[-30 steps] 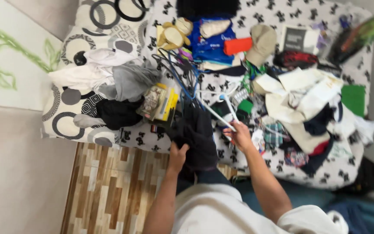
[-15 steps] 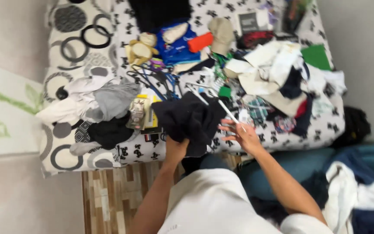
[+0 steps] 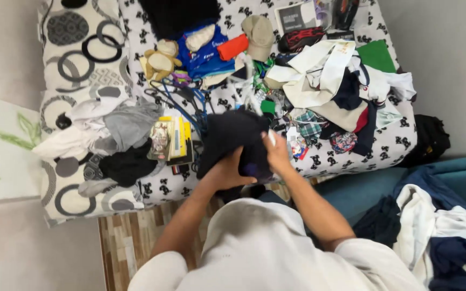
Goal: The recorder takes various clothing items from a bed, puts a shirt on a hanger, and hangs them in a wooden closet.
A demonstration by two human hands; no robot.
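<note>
My left hand [image 3: 227, 171] grips a dark navy garment [image 3: 233, 134] from below at the near edge of the bed [image 3: 384, 148]. My right hand [image 3: 277, 153] is closed on the same garment's right side and on a white plastic hanger [image 3: 249, 81], whose blurred upper part sticks up past the cloth. Most of the hanger is hidden by the garment. Both arms reach forward from my white shirt [image 3: 265, 248].
The patterned bed holds a heap of light and dark clothes [image 3: 341, 81] at right, grey, white and black clothes [image 3: 109, 129] at left, a plush toy [image 3: 160, 59], a beige cap [image 3: 259, 33], blue hangers [image 3: 190, 102] and yellow packets [image 3: 176, 137]. More clothes [image 3: 438, 231] lie at lower right.
My right hand has moved left with the white hanger onto the dark garment. Both hands now hold the garment close together. The view has shifted further right.
</note>
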